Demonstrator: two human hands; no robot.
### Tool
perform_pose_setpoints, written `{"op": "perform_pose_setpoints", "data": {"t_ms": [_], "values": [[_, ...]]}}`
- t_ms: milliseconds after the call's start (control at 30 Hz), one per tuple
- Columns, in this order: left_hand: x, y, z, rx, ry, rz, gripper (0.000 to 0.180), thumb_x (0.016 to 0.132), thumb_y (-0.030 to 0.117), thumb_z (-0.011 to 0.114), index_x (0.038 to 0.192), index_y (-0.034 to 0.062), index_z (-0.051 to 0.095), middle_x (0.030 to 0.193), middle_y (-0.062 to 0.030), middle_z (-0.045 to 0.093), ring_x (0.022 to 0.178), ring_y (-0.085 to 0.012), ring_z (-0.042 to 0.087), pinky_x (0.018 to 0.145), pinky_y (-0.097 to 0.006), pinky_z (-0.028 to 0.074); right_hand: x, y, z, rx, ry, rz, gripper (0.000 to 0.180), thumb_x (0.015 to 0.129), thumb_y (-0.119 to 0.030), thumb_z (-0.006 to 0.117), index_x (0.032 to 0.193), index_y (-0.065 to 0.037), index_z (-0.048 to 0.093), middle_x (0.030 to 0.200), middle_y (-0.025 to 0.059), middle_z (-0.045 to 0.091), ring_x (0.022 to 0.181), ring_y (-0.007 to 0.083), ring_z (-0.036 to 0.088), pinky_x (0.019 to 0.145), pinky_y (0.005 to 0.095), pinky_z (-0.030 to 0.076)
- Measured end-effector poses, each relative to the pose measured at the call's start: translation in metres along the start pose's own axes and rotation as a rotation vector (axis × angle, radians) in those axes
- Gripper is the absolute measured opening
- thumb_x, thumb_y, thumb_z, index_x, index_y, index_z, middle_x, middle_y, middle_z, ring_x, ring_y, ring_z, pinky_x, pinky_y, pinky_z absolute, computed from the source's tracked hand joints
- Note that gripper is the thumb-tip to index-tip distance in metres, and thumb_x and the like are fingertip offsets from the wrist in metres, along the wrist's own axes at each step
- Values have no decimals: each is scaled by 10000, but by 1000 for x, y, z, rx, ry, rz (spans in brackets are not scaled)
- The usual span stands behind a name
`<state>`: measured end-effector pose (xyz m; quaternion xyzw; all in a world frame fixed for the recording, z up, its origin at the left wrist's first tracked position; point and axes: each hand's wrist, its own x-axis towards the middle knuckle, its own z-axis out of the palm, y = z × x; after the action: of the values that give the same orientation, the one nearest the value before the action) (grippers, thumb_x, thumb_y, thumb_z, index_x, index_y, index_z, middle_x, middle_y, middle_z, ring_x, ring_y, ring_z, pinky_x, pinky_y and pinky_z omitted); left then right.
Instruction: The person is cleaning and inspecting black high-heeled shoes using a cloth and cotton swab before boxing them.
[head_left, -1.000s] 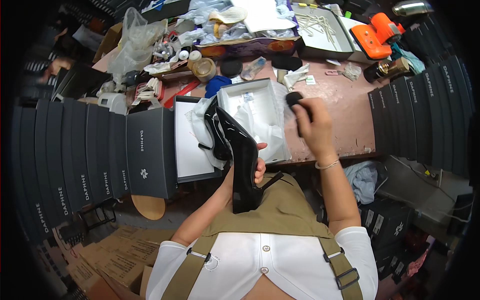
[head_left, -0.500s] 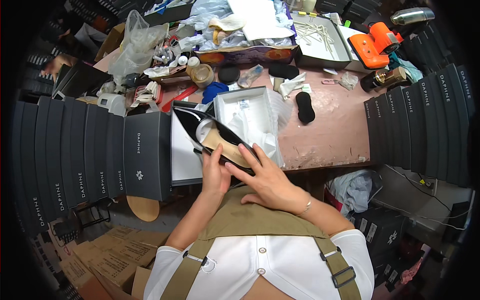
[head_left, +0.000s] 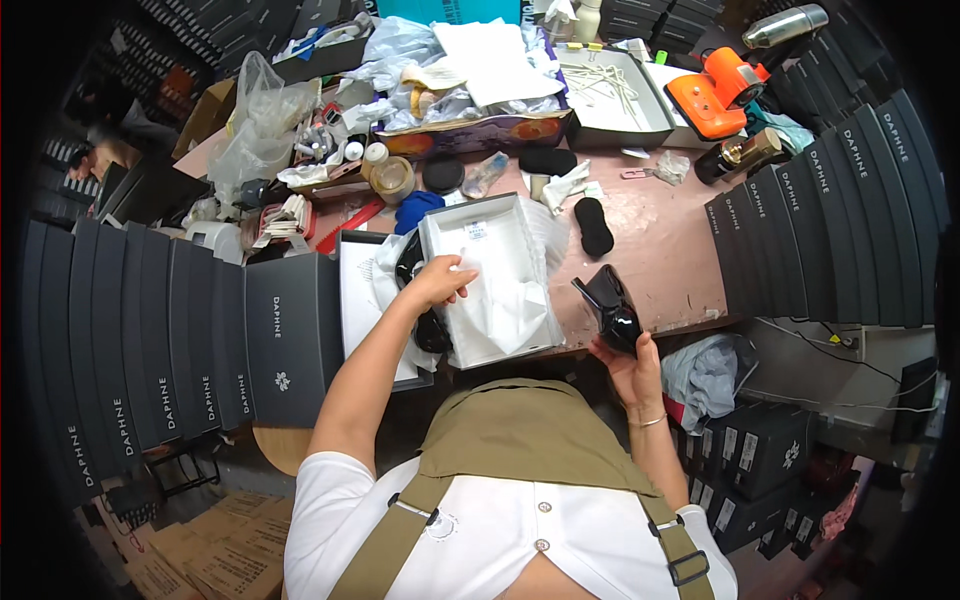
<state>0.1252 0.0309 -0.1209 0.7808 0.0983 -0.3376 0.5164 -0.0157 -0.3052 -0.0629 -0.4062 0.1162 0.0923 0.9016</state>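
1. Black glossy high-heeled shoe: held over the near edge of the pinkish worktable, just right of the open white shoe box. One end points up and away from the person; which way the sole faces cannot be told.
2. Handling, judged: light for its bulk, with a stiff sole and heel and a more pliant upper. The shiny finish looks slippery and likely to scuff or take fingerprints. The best hold appears to be around the body near the heel counter, not on the thin heel alone.
3. Right hand: comes from below, fingers curled narrowly around the lower part of the shoe, thumb up along its side. The grip looks firm; the inner fingertips are hidden behind the shoe.
4. Left hand: reaches into the box, fingers drawn together and bent down onto the white tissue paper lining it. It touches or pinches the paper; which one cannot be told.
5. Tissue, judged: very light, soft, easily torn or crumpled.
6. A second dark shoe lies partly under the left forearm, at the box's left wall, over a flat white lid.
7. Farther out: an upright row of dark grey shoe boxes at left, another at right, an orange tool at the far right of the table, and a black insole pad beyond the box.
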Motion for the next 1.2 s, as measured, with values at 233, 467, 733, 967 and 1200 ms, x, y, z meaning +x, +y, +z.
{"op": "perform_pose_setpoints", "data": {"t_ms": [233, 467, 733, 967, 1200], "values": [[-90, 116, -59, 367, 435, 861, 246, 934, 217, 569, 853, -12, 610, 746, -64, 590, 676, -137, 552, 633, -255, 442, -43, -50, 29, -741, -4, -141, 410, 788, -311, 670, 993, 38, 606, 928, 42, 609, 836, 121, 550, 770, 258, 439], [-72, 107, -7, 243, 658, 828, 178, 873, 125, 603, 781, -26, 588, 742, -106, 574, 609, -206, 550, 583, -296, 442, -44, -79, 55, -315, -374, -139, 817, 674, -531, 727, 1107, 141, 563, 1079, 154, 631, 968, 199, 597, 852, 309, 453], [-97, -1, 60, -149, 606, 583, 167, 813, -37, 619, 903, 25, 493, 788, -16, 523, 659, -55, 509, 589, -214, 438, 14, -35, 72, -410, -346, 130, 660, 777, -351, 639, 1274, 54, 483, 1018, 86, 610, 849, 139, 593, 685, 287, 527], [-118, 24, 61, 578, 751, 888, 609, 603, -108, 578, 1192, 38, 536, 1124, -178, 549, 993, -375, 571, 882, -398, 465, 18, 16, 49, -337, -418, 372, 643, 771, -348, 660, 1252, 43, 489, 989, 92, 626, 847, 182, 625, 665, 306, 540], [-96, 45, 15, 346, 622, 802, 260, 710, -27, 640, 968, -3, 655, 857, -142, 575, 848, -308, 600, 783, -347, 479, 24, 19, 23, 220, -407, 362, 728, 745, -433, 637, 1275, 36, 467, 1080, 196, 603, 785, 286, 618, 543, 318, 510]]}}
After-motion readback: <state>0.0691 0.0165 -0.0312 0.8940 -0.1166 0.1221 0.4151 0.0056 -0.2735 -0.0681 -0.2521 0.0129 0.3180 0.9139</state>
